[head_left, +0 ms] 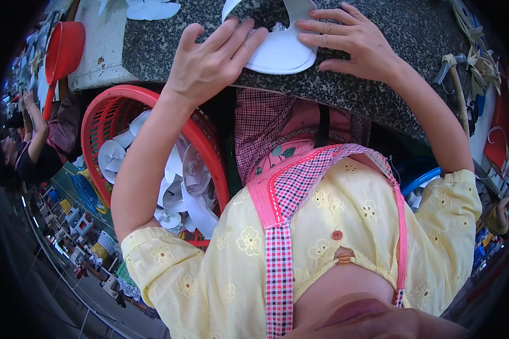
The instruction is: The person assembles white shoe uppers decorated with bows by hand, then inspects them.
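A flat white curved plastic piece (280,51) lies on the near edge of a dark speckled stone worktop (390,51). My left hand (209,59) presses down on the piece's left side with fingers spread flat. My right hand (350,39) rests on its right side, fingertips on the white surface. Neither hand is closed around it. A small clear bit shows between the two hands, too small to make out. My yellow blouse and pink checked apron fill the lower view.
A red plastic basket (110,113) full of white plastic parts stands under my left arm. A red scoop (62,51) lies at the upper left by a white block. A hammer (455,73) and fibre strips lie at right. Another person sits at far left.
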`<state>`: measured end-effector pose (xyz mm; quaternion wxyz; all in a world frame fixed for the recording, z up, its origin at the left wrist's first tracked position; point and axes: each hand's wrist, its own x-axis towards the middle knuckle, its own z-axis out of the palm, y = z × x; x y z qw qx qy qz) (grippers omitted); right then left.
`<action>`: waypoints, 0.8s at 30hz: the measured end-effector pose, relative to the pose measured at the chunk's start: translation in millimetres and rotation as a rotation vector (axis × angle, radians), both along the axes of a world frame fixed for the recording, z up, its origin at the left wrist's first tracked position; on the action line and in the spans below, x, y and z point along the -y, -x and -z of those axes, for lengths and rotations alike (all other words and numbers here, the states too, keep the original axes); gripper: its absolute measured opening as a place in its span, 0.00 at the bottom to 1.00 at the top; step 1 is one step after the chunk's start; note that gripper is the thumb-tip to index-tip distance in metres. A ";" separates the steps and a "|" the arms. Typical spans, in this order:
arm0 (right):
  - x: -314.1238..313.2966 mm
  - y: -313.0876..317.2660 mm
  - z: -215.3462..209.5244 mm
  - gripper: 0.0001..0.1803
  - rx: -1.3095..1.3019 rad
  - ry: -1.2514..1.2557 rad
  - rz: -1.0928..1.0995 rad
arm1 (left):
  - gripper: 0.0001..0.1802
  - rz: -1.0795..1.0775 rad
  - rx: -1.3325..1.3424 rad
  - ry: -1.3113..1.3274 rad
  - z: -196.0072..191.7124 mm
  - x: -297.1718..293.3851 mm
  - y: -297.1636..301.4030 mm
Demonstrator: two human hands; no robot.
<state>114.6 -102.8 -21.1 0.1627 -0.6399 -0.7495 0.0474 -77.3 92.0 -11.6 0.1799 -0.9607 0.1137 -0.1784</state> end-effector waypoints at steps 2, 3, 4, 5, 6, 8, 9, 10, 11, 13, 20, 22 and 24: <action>-4.3 3.1 -10.7 0.23 -0.021 -0.147 0.050 | 0.20 0.098 0.104 0.140 -15.4 -1.8 -11.5; -3.2 -0.5 -12.7 0.23 -0.010 -0.158 0.052 | 0.20 0.103 0.115 0.129 -28.5 -1.0 -13.6; -2.8 -7.3 -13.6 0.23 -0.170 -0.273 -0.018 | 0.18 0.075 0.082 0.365 -45.7 1.2 -13.9; -4.1 -10.6 -15.1 0.24 -0.331 -0.385 -0.093 | 0.16 0.049 0.047 0.601 -56.8 2.5 -15.2; -6.5 0.4 -12.7 0.19 -0.589 -0.577 0.025 | 0.14 0.144 0.110 0.806 -57.2 3.6 -20.1; -2.1 5.0 -26.5 0.17 -1.006 -0.428 0.062 | 0.13 0.022 -0.021 1.413 -65.8 24.4 -17.4; -1.3 8.1 -32.3 0.15 -1.425 -0.228 0.107 | 0.13 -0.070 -0.050 1.819 -65.3 35.6 -16.7; -5.1 17.0 -35.5 0.14 -1.464 -0.316 0.235 | 0.14 -0.103 -0.051 1.824 -68.1 38.6 -22.8; -4.3 24.0 -37.0 0.14 -1.462 -0.321 0.221 | 0.14 -0.103 -0.041 1.814 -65.0 41.7 -24.0; 1.4 36.9 -39.8 0.14 -1.585 -0.462 0.394 | 0.13 -0.103 0.069 2.030 -50.3 49.3 -26.0; 11.9 18.0 -26.9 0.14 -1.532 -0.320 0.445 | 0.12 0.054 0.021 2.219 -43.3 60.2 -32.7; 10.2 -1.7 -30.3 0.14 -1.463 -0.282 0.313 | 0.13 -0.012 -0.065 1.800 -49.2 58.1 -32.1; 7.1 -12.7 -37.1 0.11 -1.331 -0.316 0.113 | 0.14 0.159 0.118 1.276 -53.4 44.1 -41.3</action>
